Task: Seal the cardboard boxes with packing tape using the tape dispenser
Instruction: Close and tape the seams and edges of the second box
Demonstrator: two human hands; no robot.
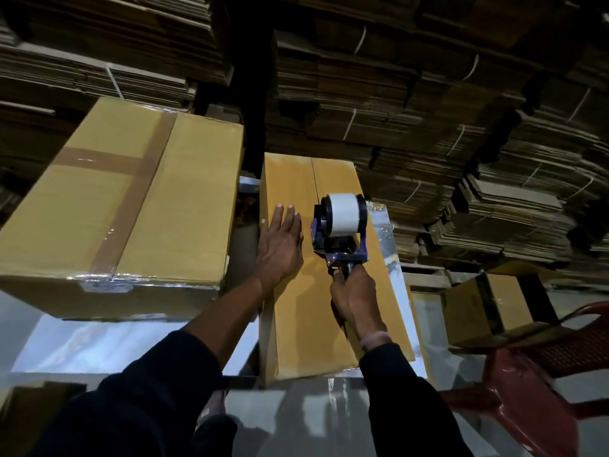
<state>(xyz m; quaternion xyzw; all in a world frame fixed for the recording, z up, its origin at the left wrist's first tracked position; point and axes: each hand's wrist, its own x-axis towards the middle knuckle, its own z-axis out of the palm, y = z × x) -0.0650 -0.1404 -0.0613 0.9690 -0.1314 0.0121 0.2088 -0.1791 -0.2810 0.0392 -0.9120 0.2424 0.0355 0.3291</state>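
A long yellow-brown cardboard box [306,308] lies in front of me, its centre seam running away from me. My left hand [281,242] presses flat on the left flap with straight fingers. My right hand [354,296] grips the handle of the blue tape dispenser [339,225], which carries a white tape roll and sits on the seam about halfway along the box. The seam beyond the dispenser looks bare. A bigger box [122,199] to the left has brown tape crossed over its top.
Tall stacks of flattened cardboard [412,94] bundled with string fill the background. A red plastic chair [534,384] stands at the lower right with a small open box [484,308] behind it. Glossy white sheets [82,344] lie under the boxes.
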